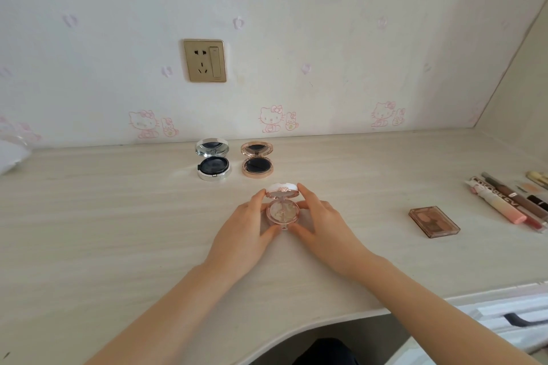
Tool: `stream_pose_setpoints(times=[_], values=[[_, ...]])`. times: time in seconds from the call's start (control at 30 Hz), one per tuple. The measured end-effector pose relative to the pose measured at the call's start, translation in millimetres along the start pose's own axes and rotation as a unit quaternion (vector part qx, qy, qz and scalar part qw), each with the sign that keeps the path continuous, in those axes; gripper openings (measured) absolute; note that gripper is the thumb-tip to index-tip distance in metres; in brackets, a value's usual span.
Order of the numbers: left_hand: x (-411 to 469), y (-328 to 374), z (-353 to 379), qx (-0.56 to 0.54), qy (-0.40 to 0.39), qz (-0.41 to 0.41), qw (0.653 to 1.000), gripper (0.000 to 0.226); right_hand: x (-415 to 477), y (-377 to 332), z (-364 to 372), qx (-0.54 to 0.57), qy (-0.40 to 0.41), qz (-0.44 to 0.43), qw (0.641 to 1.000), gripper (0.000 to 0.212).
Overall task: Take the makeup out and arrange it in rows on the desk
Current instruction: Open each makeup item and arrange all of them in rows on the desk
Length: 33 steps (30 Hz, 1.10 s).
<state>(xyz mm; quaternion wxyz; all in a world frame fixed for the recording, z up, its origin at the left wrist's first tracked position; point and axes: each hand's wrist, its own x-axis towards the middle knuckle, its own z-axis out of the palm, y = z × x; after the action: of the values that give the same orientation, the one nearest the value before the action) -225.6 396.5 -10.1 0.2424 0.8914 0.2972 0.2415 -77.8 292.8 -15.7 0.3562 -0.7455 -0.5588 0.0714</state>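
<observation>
Compact (281,212), open on the surface (118,216), seems light, rigid, hinge probably fragile; left hand (246,227) and right hand (324,227) pinch its sides; lift by base.

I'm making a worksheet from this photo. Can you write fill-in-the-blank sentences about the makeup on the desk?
1. The left hand and right hand hold a white-lidded compact whose lid is ___.
2. By the wall, the silver compact sits to the ___ of the rose-gold compact.
3. The brown palette lies to the ___ of both hands.
Missing words: open; left; right.
</observation>
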Motion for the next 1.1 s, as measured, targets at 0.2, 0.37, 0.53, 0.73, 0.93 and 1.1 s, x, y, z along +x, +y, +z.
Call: stream_pose_setpoints(times=[0.2,0.37,0.53,0.73,0.93,1.1], values=[[33,4,12,0.031,0.001,0.014,0.999,0.07,28,18,-3,0.002,0.015,0.026,1.0,0.074],[56,8,20,0.064,-0.001,0.002,0.998,0.067,52,33,-4,-0.02,0.038,0.038,0.998,0.074],[63,6,26,0.136,0.039,0.082,0.987,0.053,78,47,-3,-0.017,0.031,0.044,0.998,0.074],[89,-1,25,0.22,-0.003,0.157,0.963,0.05,107,61,-5,-0.007,0.038,0.048,0.998,0.072],[110,-6,28,0.26,-0.038,0.147,0.954,0.054,128,71,-9,-0.018,0.028,0.036,0.999,0.066],[115,-5,32,0.267,-0.036,0.148,0.951,0.056,132,73,-10,-0.01,0.035,0.028,0.999,0.065]])
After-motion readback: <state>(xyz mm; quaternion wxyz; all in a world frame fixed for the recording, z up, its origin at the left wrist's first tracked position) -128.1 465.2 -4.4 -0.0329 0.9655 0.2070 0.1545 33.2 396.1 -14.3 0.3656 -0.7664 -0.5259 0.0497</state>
